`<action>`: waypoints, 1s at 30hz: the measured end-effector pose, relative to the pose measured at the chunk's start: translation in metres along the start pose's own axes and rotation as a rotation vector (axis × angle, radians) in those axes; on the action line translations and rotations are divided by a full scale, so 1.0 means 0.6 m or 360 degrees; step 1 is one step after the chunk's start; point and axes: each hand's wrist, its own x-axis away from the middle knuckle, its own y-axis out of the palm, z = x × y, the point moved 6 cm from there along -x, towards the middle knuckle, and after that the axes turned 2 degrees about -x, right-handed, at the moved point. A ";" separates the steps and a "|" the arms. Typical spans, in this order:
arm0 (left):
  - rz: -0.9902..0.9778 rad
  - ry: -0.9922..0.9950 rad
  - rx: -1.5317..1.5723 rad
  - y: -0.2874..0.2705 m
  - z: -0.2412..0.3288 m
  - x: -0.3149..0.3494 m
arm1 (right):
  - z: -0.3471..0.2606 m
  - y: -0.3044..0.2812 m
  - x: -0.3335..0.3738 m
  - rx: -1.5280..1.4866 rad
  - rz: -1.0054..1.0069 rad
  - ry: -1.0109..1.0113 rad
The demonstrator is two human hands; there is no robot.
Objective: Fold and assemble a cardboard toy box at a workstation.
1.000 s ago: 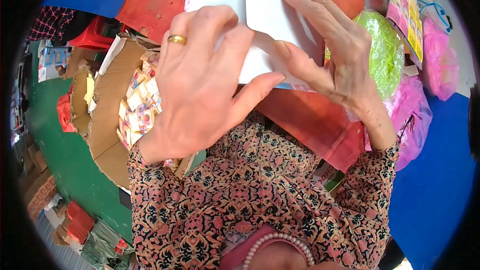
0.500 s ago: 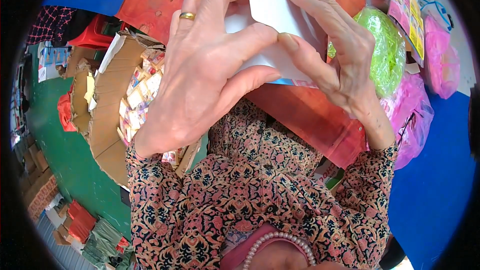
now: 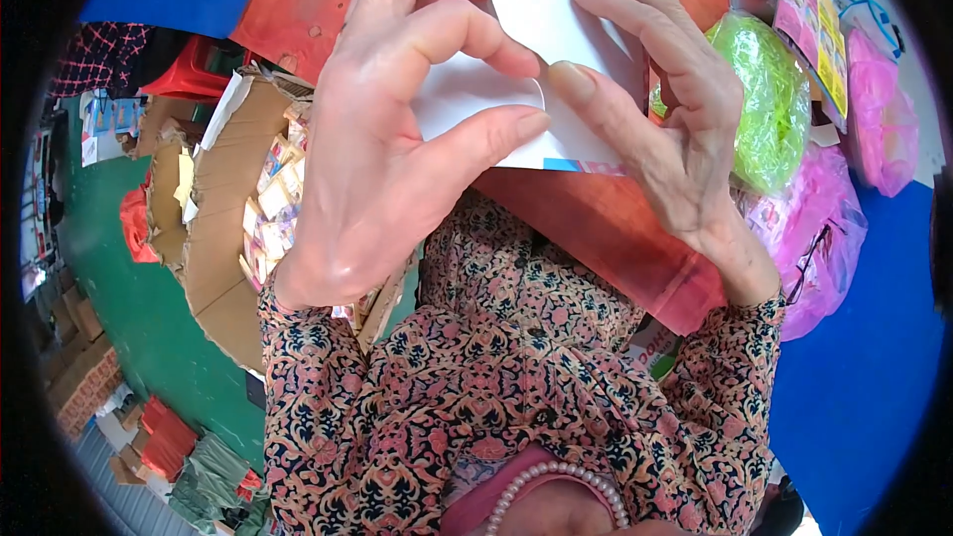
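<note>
A white sheet of card (image 3: 467, 94) with a printed pink and blue edge lies at the top of the view, and a narrower white flap (image 3: 536, 0) rests on it. My left hand (image 3: 382, 119) is over the card's left side, fingers bent and thumb apart from the forefinger. Its fingertips are beside the flap. A thin curved white edge (image 3: 541, 94) shows between that thumb and forefinger. On the right, my right hand (image 3: 675, 99) has its fingers spread over the flap's right side, and its thumb tip presses near the flap's lower end.
Under the card is a red tabletop (image 3: 615, 228). A bag of green shredded filler (image 3: 764, 104) and pink plastic bags (image 3: 819, 238) are at the right. On the left, an open cardboard box (image 3: 223, 218) holds several small packets. A red stool (image 3: 194, 69) stands behind it.
My left hand has turned, and its thumb and forefinger have spread apart. The ring on it no longer shows. My right hand has hardly moved on the flap.
</note>
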 end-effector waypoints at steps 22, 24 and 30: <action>0.0030 0.0097 -0.0247 0.007 0.015 0.002 | -0.016 0.008 -0.007 -0.0080 -0.0038 0.0050; -0.0021 0.0095 -0.0319 0.005 0.015 0.001 | -0.012 0.009 -0.006 -0.0088 -0.0051 0.0052; -0.0046 0.0178 -0.0334 -0.009 0.021 0.002 | -0.005 -0.006 -0.003 -0.0099 -0.0077 0.0043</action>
